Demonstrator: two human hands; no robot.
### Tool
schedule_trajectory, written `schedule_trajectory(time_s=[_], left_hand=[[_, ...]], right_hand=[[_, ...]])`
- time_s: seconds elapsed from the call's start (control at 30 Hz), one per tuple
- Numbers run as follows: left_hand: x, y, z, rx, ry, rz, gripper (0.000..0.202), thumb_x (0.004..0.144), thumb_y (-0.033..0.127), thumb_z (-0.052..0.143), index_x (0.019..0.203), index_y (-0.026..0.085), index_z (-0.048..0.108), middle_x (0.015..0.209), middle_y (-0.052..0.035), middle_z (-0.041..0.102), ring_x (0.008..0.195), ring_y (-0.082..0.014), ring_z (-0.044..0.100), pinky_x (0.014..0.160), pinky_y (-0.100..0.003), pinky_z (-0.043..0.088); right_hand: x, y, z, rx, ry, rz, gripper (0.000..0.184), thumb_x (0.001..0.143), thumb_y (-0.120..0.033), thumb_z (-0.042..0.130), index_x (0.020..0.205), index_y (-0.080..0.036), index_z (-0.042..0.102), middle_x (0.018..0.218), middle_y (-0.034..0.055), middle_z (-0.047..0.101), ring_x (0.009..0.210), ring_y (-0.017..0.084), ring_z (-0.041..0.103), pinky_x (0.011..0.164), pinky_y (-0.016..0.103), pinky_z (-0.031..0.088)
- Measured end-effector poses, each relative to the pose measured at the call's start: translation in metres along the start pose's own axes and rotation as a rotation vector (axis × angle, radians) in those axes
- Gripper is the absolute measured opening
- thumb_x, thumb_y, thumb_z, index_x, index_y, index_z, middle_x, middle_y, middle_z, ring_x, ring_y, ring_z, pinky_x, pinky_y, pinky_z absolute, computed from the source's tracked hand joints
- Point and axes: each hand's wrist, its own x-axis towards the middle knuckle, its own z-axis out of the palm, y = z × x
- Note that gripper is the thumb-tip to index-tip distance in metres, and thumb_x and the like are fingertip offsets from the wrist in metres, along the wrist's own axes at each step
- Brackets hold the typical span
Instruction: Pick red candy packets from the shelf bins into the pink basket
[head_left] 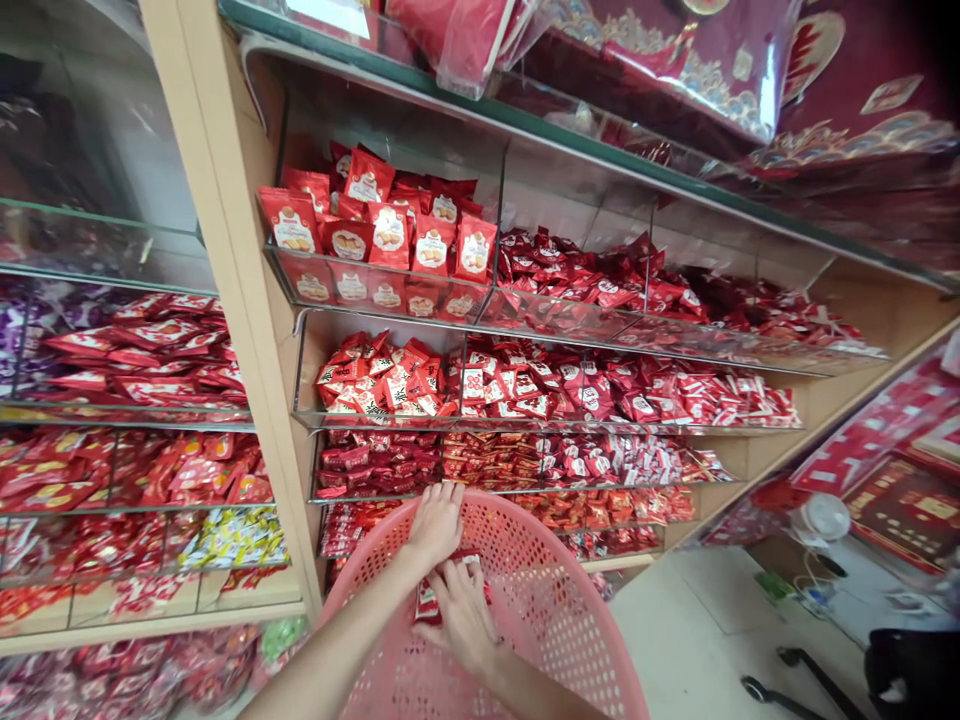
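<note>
A pink perforated plastic basket [600,640] stands below me, against the lower shelves. My left hand [437,524] is closed over its far rim. Inside the basket, my right hand [466,618] is curled around small red candy packets [426,604], with one between the thumb and fingers. Some red wrapping also shows beyond the fingertips. The palm hides how many packets there are. In front of the hands, shelf bins hold red-wrapped candies [491,460].
Clear-fronted shelves carry red biscuit packets [390,232] and red-and-white packets [382,385]. A wooden upright [225,250] separates them from the left shelves, which include yellow packets [236,538]. Boxes [675,60] sit above. At right are tiled floor [697,620] and chair legs [810,680].
</note>
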Motion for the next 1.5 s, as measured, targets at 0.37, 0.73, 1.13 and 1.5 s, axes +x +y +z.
schedule_trajectory(time_s=[0.37, 0.73, 1.13, 1.5], left_hand=[[-0.002, -0.002, -0.001, -0.030, -0.005, -0.025, 0.053, 0.078, 0.016, 0.038, 0.131, 0.017, 0.041, 0.123, -0.0091, 0.051, 0.112, -0.0224, 0.042, 0.101, -0.037, 0.027], [-0.004, -0.002, 0.003, -0.029, 0.028, -0.034, 0.056, 0.076, 0.015, 0.040, 0.132, 0.014, 0.041, 0.122, -0.0109, 0.050, 0.112, -0.0234, 0.042, 0.101, -0.036, 0.026], [-0.005, -0.003, 0.004, -0.038, 0.037, -0.032, 0.056, 0.075, 0.015, 0.040, 0.132, 0.015, 0.040, 0.124, -0.0092, 0.049, 0.113, -0.0228, 0.041, 0.101, -0.036, 0.026], [-0.003, -0.003, 0.006, -0.039, 0.045, -0.002, 0.056, 0.076, 0.017, 0.042, 0.132, 0.013, 0.038, 0.121, -0.0110, 0.049, 0.111, -0.0238, 0.042, 0.099, -0.036, 0.026]], right_hand=[[0.021, 0.005, -0.055, 0.205, 0.309, -0.137, 0.019, 0.088, -0.031, 0.039, 0.082, -0.021, 0.054, 0.076, 0.0025, 0.057, 0.076, 0.018, 0.048, 0.075, 0.035, 0.034], [0.107, 0.075, -0.207, 0.781, 0.784, 0.558, 0.036, 0.080, -0.053, 0.050, 0.071, -0.019, 0.051, 0.060, -0.0025, 0.050, 0.053, 0.011, 0.042, 0.051, 0.024, 0.035], [0.135, 0.100, -0.226, 1.263, 0.543, 0.742, 0.022, 0.065, -0.031, 0.068, 0.061, -0.015, 0.055, 0.046, -0.0048, 0.052, 0.035, 0.004, 0.040, 0.034, 0.016, 0.030], [0.108, 0.080, -0.243, 1.596, 0.498, 0.584, 0.010, 0.071, -0.023, 0.062, 0.074, -0.015, 0.056, 0.074, 0.0070, 0.069, 0.065, 0.013, 0.065, 0.062, 0.022, 0.053]])
